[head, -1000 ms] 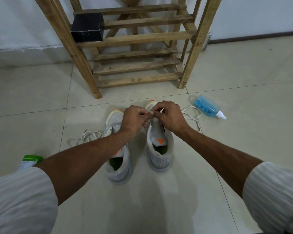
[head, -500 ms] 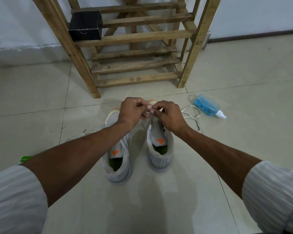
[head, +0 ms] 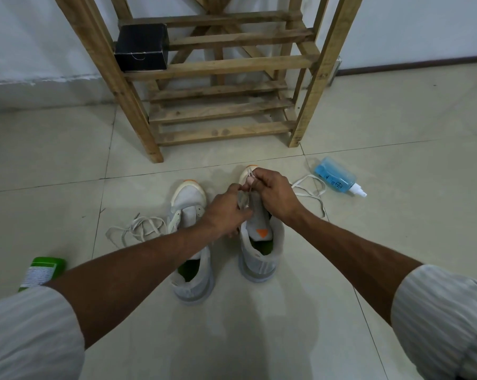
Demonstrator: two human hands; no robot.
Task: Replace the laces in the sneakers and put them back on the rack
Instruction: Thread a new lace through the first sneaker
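Open floor fronts the rack; a lace and spray bottle lie, apparently touching, at right.

Black box; blue spray bottle lying; green bottle.

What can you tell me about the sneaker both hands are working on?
The sneaker is pale grey and mesh-looking, with an orange toe edge, an orange triangle on its tongue and a green insole. It stands upright on the tiled floor, toe toward the wooden rack, apart from the other sneaker. The left hand grips its upper near the eyelets; the right hand pinches a pale lace above its toe.
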